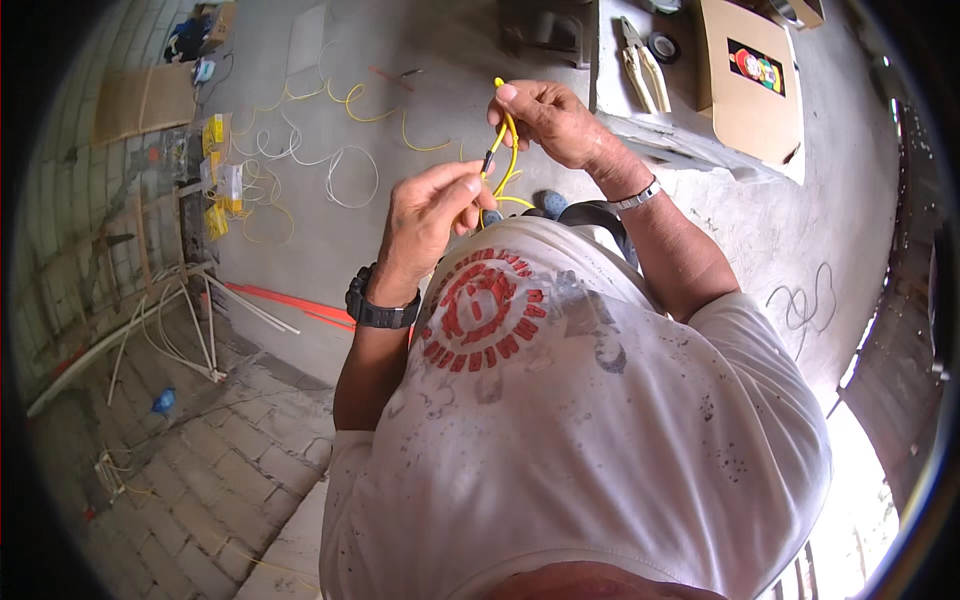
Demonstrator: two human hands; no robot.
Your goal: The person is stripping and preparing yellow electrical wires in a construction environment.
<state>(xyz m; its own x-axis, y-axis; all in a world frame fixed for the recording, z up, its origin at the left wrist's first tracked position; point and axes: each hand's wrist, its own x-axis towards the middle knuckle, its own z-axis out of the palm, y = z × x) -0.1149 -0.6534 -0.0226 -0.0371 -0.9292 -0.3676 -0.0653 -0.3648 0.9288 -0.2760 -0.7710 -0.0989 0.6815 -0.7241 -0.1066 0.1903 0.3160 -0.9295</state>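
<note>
A yellow electrical wire (514, 140) runs between my two hands, bent into a narrow loop at its top. My right hand (548, 118) pinches that loop between thumb and fingers. Lower down and to the left, my left hand (435, 212) closes its thumb and fingertips on the wire, just below a short black band (487, 161) that looks like tape. More of the yellow wire hangs down beneath the hands toward my shoes (551, 203). The far ends of the wire are hidden behind my left hand and shirt.
At the upper right, a table (640, 135) bears pliers (645, 68), a black tape roll (663, 46) and a cardboard box (750, 85). Loose white wire (352, 178) and yellow wire lie on the floor at left, near yellow packages (215, 135), orange tubes (300, 303) and white pipes (255, 308).
</note>
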